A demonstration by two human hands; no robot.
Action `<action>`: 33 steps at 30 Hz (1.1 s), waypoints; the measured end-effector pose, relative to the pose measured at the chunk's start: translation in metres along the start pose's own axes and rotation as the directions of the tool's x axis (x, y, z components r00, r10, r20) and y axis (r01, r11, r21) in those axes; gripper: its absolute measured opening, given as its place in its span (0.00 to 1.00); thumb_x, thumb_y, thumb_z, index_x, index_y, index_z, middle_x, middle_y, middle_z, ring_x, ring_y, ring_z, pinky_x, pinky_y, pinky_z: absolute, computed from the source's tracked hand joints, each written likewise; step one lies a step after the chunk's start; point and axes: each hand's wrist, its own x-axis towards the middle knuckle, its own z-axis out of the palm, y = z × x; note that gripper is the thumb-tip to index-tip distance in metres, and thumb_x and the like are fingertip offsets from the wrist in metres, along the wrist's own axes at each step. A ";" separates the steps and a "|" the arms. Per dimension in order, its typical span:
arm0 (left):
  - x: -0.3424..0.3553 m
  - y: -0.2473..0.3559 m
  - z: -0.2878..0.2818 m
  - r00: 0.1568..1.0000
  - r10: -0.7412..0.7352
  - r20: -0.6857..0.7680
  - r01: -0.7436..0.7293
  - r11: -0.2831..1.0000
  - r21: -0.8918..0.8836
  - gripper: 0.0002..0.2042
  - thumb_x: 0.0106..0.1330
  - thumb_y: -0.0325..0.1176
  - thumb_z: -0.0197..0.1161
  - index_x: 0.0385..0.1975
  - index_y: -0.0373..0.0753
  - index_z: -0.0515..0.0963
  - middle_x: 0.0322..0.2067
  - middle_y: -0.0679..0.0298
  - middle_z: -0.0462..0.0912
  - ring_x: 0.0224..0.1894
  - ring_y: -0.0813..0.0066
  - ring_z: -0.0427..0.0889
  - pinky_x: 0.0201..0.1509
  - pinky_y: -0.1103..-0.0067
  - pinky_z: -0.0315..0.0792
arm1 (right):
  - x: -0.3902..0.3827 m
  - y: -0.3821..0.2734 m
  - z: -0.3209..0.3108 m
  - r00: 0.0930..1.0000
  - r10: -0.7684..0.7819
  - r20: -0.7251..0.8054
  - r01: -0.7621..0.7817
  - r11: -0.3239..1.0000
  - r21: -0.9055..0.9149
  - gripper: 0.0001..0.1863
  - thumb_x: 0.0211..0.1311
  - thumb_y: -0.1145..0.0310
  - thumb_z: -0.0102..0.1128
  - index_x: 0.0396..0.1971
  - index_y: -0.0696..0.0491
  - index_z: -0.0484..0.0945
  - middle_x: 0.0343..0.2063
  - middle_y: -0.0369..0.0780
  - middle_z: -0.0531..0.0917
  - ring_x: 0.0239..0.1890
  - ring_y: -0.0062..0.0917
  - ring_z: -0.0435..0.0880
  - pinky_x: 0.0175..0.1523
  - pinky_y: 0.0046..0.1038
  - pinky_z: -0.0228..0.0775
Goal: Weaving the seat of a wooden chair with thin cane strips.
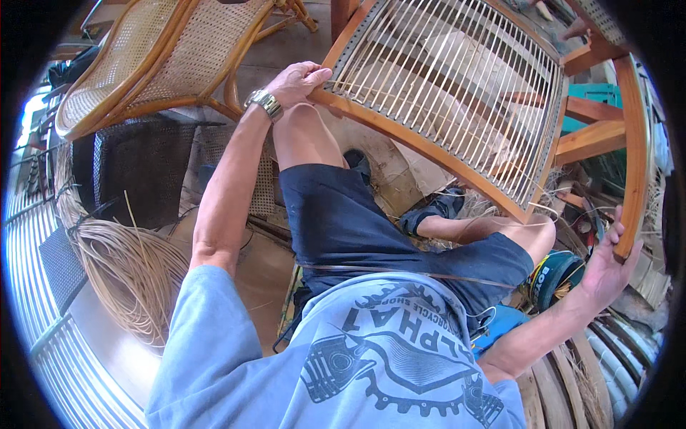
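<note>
A wooden chair (414, 141) lies tilted before me, its seat frame resting over my knees. Pale cane strands (450, 79) run parallel across the seat opening, with gaps between them. At the frame's left corner, my left hand (294, 84) is closed on the wooden rail, thumb on top. My right hand (607, 268) is closed round the lower end of the chair's curved wooden arm (633, 157). Near the frame's lower right corner, a loose pale strand (550, 212) curls out. Part of my right palm is hidden by the wood.
Left stands a rattan chair (179, 71) with woven cane panels. Below it are dark mesh sheets (139, 168) and a large bundle of cane (132, 264). A dark green round tub (557, 277) sits by my right forearm. Wood pieces (557, 386) lie at lower right.
</note>
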 end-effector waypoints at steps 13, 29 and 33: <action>-0.057 0.009 0.038 0.996 -0.084 -0.029 0.085 0.996 0.029 0.24 0.72 0.50 0.58 0.49 0.31 0.79 0.33 0.55 0.86 0.36 0.64 0.84 0.43 0.72 0.77 | 0.031 -0.014 -0.039 0.998 0.047 0.033 -0.040 0.983 -0.178 0.35 0.76 0.65 0.51 0.67 0.75 0.46 0.64 0.70 0.60 0.44 0.30 0.76 0.50 0.26 0.73; -0.058 0.064 0.050 0.991 0.002 -0.134 0.050 0.921 0.386 0.15 0.66 0.43 0.67 0.43 0.39 0.84 0.36 0.53 0.87 0.40 0.59 0.86 0.46 0.68 0.77 | 0.023 0.113 -0.104 0.946 0.323 -0.004 -0.041 0.107 -0.993 0.24 0.73 0.53 0.55 0.59 0.54 0.77 0.53 0.41 0.83 0.56 0.28 0.80 0.64 0.30 0.67; -0.075 0.040 0.024 0.995 0.047 -0.094 -0.014 0.945 0.328 0.12 0.69 0.40 0.66 0.37 0.36 0.84 0.28 0.55 0.84 0.29 0.70 0.81 0.39 0.75 0.75 | 0.046 0.132 -0.060 0.837 0.547 0.006 -0.002 0.015 -1.000 0.24 0.70 0.47 0.57 0.40 0.57 0.79 0.34 0.45 0.83 0.39 0.30 0.81 0.46 0.34 0.72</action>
